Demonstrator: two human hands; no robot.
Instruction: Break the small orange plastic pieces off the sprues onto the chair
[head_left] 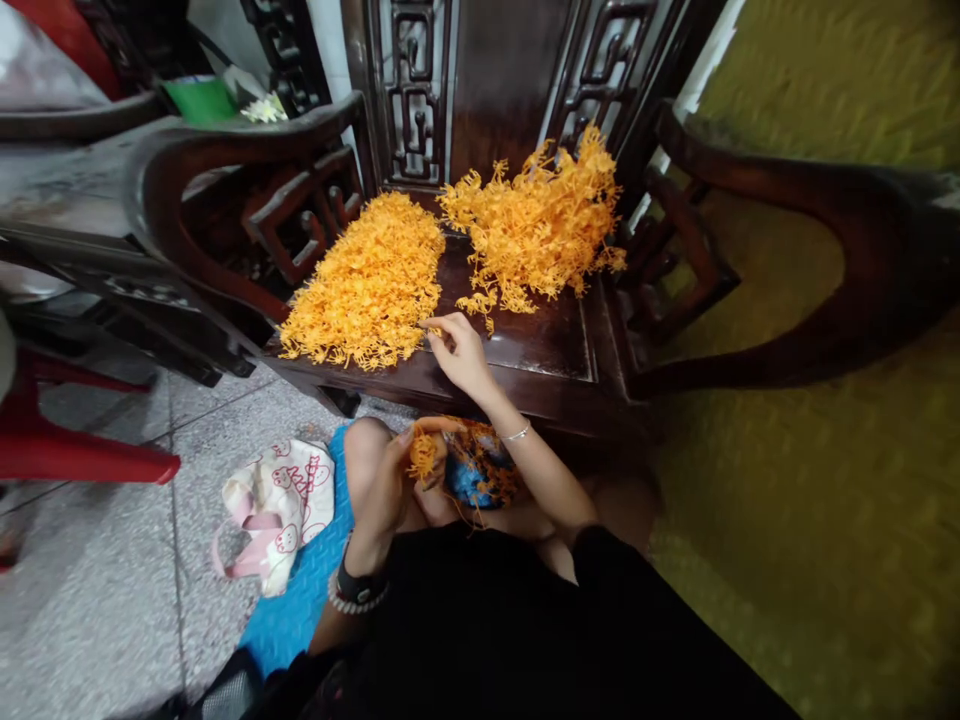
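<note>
My left hand (391, 478) is closed around a small round bunch of orange, thread-like flower pieces (423, 455), held low above my lap. My right hand (459, 352) reaches to the near right edge of a broad heap of loose orange pieces (367, 275) on the wooden chair seat. Its thumb and forefinger are pinched together at a small orange piece beside that heap. Behind and to the right lies a second, looser tangle of orange strands (540, 225). Under my hands, a blue bag-like item (471, 484) with orange strands over it rests in my lap.
The dark carved chair has curved armrests (847, 270) on both sides. A side table (67, 195) at left bears a green container (199, 100). On the tiled floor are a white and pink cloth item (289, 500), a blue mat (300, 590) and a red stool (67, 440).
</note>
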